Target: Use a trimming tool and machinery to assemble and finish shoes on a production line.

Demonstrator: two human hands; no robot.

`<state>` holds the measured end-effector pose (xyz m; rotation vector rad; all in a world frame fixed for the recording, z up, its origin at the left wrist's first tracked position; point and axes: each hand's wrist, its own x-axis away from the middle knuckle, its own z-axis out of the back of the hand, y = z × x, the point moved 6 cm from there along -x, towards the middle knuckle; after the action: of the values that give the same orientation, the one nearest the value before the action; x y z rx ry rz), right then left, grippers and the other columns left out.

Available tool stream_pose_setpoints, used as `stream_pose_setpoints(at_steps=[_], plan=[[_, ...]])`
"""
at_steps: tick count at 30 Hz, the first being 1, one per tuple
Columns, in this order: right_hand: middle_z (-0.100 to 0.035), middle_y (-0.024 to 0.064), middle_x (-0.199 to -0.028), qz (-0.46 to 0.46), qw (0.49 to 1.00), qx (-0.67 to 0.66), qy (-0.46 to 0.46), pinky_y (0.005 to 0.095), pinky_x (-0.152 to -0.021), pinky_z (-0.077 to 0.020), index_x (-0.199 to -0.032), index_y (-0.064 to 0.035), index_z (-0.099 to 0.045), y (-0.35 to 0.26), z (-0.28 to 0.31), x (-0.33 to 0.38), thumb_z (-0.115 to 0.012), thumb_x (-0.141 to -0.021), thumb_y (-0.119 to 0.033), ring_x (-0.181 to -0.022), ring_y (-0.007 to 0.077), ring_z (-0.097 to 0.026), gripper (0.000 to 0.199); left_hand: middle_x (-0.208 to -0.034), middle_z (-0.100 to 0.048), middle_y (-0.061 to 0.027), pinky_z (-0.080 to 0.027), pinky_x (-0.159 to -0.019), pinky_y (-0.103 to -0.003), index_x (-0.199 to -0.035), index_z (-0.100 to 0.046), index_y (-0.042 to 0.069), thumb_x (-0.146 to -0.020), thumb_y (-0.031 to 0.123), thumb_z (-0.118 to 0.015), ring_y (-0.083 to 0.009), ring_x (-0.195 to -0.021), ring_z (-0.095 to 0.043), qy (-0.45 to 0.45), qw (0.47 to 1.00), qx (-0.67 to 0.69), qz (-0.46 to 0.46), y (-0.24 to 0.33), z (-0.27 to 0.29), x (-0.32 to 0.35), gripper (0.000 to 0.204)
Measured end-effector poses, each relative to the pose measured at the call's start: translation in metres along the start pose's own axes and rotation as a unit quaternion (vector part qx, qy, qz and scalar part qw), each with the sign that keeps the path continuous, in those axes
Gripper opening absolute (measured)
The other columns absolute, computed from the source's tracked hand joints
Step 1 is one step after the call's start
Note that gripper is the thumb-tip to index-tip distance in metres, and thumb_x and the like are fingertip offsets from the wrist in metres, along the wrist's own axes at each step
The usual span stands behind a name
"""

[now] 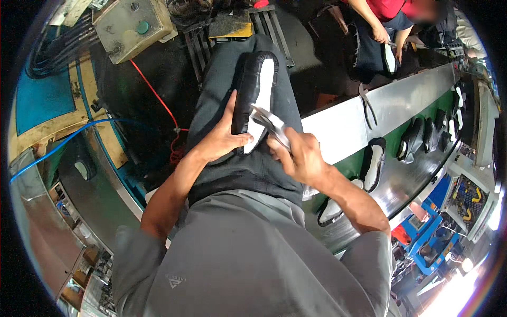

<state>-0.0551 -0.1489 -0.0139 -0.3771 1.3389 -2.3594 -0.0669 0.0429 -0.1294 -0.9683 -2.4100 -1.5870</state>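
A black shoe upper on a last [265, 84] lies sole side up across my thighs, its white bottom facing me and black edge folded around it. My left hand [219, 140] grips its near end, thumb on the white bottom and fingers along the left side. In my right hand [302, 157] is a pair of metal pincers [275, 127], with the fingers wrapped round the handles. The pincers' head is over the white bottom near its middle; whether it touches or bites on anything I cannot tell.
To my right, a metal ledge [338, 138] borders a green conveyor belt [348, 164] carrying several black shoes [374, 164]. Another tool with long handles [368, 105] lies on the ledge. Beyond sits a person holding a white-bottomed shoe [390, 58]. A control box [132, 29] and red cord [153, 90] are at left.
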Motion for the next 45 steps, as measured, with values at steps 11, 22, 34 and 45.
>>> stream_pose_setpoints(at_steps=[11,22,34,45], plan=[[-0.066,0.0261,-0.067,-0.091,0.975,0.165,-0.122,0.0553,-0.06,-0.0558,-0.095,0.0033,-0.063,0.046,-0.021,0.006,-0.066,-0.111,-0.027,-0.064,0.0477,-0.071,0.034,-0.181,-0.016,-0.0124,-0.042,-0.119,-0.03,-0.177,0.015,0.013,-0.093,-0.011,-0.072,-0.0205,-0.155,-0.037,0.002,0.999,0.011,0.03,0.008,0.001,0.002,0.124],[-0.065,0.0302,-0.07,-0.063,0.975,0.197,-0.082,0.0524,-0.058,-0.0534,-0.099,0.0051,-0.063,0.053,-0.025,-0.011,-0.064,-0.112,-0.029,-0.066,0.0516,-0.067,0.036,-0.176,-0.035,-0.0169,-0.036,-0.128,-0.039,-0.18,-0.002,0.017,-0.109,0.019,-0.068,-0.0263,-0.156,-0.043,0.036,0.976,0.212,0.037,0.001,0.011,-0.008,0.097],[-0.068,0.0127,-0.073,-0.327,0.909,-0.243,0.088,0.0351,-0.049,-0.0526,-0.103,0.0048,-0.064,0.096,-0.014,0.024,-0.057,-0.116,-0.043,-0.052,0.0225,-0.065,0.05,-0.165,-0.05,-0.0144,-0.04,-0.123,-0.038,-0.177,-0.025,0.009,-0.106,0.021,-0.069,-0.0249,-0.146,-0.052,0.296,0.91,0.234,-0.17,0.039,0.09,0.116,0.084],[-0.067,0.0096,-0.076,-0.342,0.863,-0.312,0.204,0.0358,-0.051,-0.0561,-0.103,-0.0021,-0.066,0.123,0.016,0.018,-0.063,-0.114,-0.042,-0.056,0.0214,-0.064,0.042,-0.167,-0.032,-0.043,-0.044,-0.118,-0.061,-0.177,-0.019,0.041,-0.1,0.027,-0.074,-0.058,-0.148,-0.043,0.695,0.546,-0.41,0.224,-0.01,0.401,0.418,0.096]])
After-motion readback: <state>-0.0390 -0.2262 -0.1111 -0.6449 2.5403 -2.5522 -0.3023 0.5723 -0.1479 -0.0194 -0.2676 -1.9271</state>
